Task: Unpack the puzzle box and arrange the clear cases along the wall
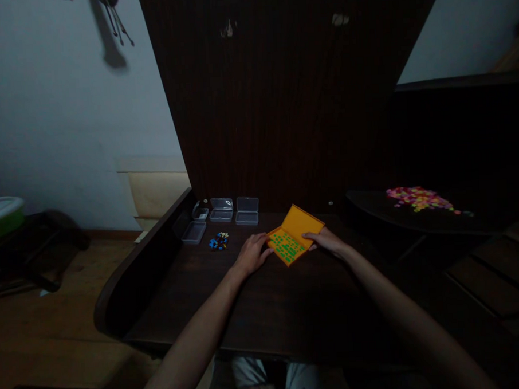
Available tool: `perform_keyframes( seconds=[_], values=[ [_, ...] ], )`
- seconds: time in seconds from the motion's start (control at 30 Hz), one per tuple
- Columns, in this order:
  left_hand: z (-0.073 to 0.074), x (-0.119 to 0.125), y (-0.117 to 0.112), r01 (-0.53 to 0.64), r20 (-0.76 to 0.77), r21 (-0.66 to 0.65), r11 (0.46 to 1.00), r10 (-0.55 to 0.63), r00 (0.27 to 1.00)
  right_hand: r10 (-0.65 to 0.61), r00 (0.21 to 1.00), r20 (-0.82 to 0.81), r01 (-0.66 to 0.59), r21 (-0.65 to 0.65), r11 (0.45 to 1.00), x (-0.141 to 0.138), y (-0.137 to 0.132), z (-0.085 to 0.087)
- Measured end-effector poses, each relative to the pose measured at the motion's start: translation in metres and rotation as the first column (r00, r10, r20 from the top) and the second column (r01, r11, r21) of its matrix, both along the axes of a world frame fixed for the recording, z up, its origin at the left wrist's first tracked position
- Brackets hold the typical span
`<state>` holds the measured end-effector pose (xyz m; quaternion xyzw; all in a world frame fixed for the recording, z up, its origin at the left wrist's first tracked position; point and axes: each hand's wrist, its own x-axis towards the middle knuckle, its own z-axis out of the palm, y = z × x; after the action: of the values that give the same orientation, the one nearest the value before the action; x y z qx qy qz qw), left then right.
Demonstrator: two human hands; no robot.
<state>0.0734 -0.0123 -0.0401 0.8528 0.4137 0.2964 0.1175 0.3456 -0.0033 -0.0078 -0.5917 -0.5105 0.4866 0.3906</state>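
Note:
An orange hinged case (302,224) is opened like a book above the dark desk. Many small green pieces (285,246) lie in its lower half, the raised half being plain orange. My right hand (326,240) grips the case's right side, thumb on the inner face and fingers behind. At the left corner, my left hand (252,254) holds the edge, its thumb and fingers bent around it. Left of that hand sits a little heap of blue, dark and pale yellow pieces (218,242).
Clear plastic boxes with open lids, such as this box (247,218) and another (194,233), stand at the desk's back left. A raised side board (146,257) bounds the left. Colourful small pieces (421,199) are heaped on a dark surface at right. A dark panel (277,113) rises behind.

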Motion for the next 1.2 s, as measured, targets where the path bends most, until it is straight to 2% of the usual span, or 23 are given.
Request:
perform_keyframes(
  seconds=[0.23,0.47,0.6,0.8,0.9,1.0,1.1,1.2],
  values=[
    [-0.003,-0.004,0.002,0.041,0.056,-0.061,0.997,-0.038,0.998,-0.098,0.978,-0.186,0.07,-0.15,0.986,-0.003,-0.014,0.009],
    [-0.007,-0.006,0.006,0.075,0.196,-0.119,0.99,-0.051,0.979,-0.099,0.937,-0.336,0.034,-0.194,0.98,-0.009,-0.023,0.016],
    [-0.009,-0.007,0.008,0.079,0.243,-0.149,0.986,-0.041,0.969,-0.099,0.919,-0.382,0.026,-0.191,0.981,-0.018,-0.025,0.016],
    [-0.012,-0.01,0.011,0.117,0.381,-0.196,0.974,-0.035,0.924,-0.074,0.898,-0.433,-0.054,-0.276,0.96,-0.033,-0.028,0.009],
    [-0.012,-0.012,0.012,0.124,0.439,-0.199,0.972,-0.025,0.898,-0.099,0.875,-0.473,-0.045,-0.284,0.958,-0.041,-0.031,0.006],
    [-0.008,-0.012,0.012,0.079,0.446,-0.18,0.981,0.009,0.895,-0.131,0.839,-0.528,-0.016,-0.264,0.964,-0.051,-0.032,0.005],
    [-0.001,-0.017,0.01,-0.057,0.372,-0.131,0.99,0.103,0.922,-0.161,0.793,-0.588,0.029,-0.227,0.974,-0.063,-0.033,0.005],
    [0.006,-0.033,0.01,-0.205,0.311,0.049,0.978,0.18,0.933,-0.144,0.767,-0.625,0.048,-0.168,0.985,-0.079,-0.032,0.006]
  ],
)
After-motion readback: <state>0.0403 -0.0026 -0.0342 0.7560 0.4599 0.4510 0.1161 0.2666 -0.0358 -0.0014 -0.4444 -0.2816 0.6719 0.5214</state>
